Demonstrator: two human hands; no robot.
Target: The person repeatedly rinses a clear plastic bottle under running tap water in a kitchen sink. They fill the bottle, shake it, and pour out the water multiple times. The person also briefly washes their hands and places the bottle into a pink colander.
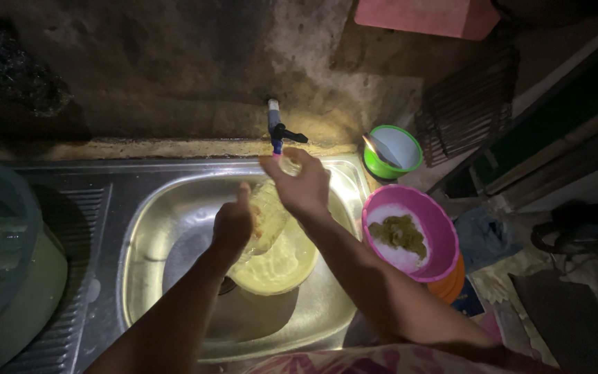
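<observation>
A clear plastic bottle (266, 220) is tilted over the steel sink (174, 208), below the blue tap (275, 128). My left hand (232, 225) grips the bottle's lower body. My right hand (297, 183) is closed around its upper end, near the neck, just under the tap. Beneath the bottle a yellow plate (282, 266) lies in the sink basin. The bottle's mouth is hidden by my right hand.
A pink bowl (444, 232) with white powder and a green scrubber stands right of the sink, stacked on an orange bowl (455, 282). A small green-rimmed cup (392, 151) sits behind it. A bluish tub (1, 242) rests on the left drainboard. The scene is dark.
</observation>
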